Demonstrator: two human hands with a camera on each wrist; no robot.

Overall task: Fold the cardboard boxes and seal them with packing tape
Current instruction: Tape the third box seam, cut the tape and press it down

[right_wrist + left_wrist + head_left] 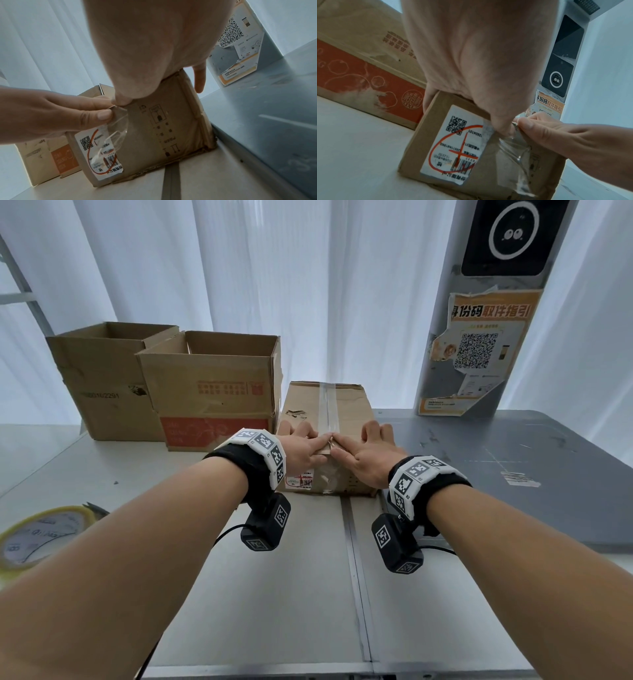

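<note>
My left hand (pixel 303 451) and right hand (pixel 368 458) met at the near top edge of the small box (pixel 346 409), which sat on the desk (pixel 291 577); both lay on its lid with fingers spread, forefingers pressing the clear tape (pixel 328 409) along the middle seam; my left thumb pushed the tape end down over the front face, beside the white label (pixel 453 146); the right thumb pressed next to it; just left of the small box stood two open boxes (pixel 212 385); the tape roll (pixel 37 537) lay well to its left, nearer me.
</note>
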